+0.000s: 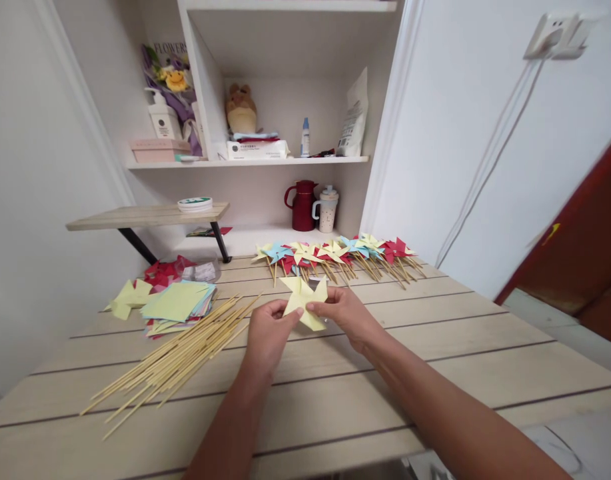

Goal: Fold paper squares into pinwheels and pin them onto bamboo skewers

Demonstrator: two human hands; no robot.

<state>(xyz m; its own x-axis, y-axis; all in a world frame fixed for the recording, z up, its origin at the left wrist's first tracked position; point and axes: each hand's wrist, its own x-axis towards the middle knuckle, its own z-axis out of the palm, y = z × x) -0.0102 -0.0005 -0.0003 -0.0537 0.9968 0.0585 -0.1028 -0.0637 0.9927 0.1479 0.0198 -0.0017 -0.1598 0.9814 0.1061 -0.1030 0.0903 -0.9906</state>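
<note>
A pale yellow paper pinwheel (pixel 305 301), without a stick that I can see, is held just above the table between both hands. My left hand (pixel 269 330) pinches its left lower side, thumb on the front. From the right, my right hand (pixel 348 313) grips the same pinwheel, thumb near its centre and the other fingers partly hidden behind. Thin wooden sticks (pixel 178 357) lie in a loose bundle left of my left hand. Beyond my hands rests a row of finished pinwheels on sticks (pixel 335 253) in yellow, blue and red.
On the left are a stack of coloured paper squares (pixel 178 303), a yellow folded paper piece (pixel 128 298), red paper pieces (pixel 165 272) and a clear plastic box (pixel 205 270). A small raised shelf (pixel 145 217) stands behind them. A red jug (pixel 304 205) and a cup (pixel 328 210) stand at the back.
</note>
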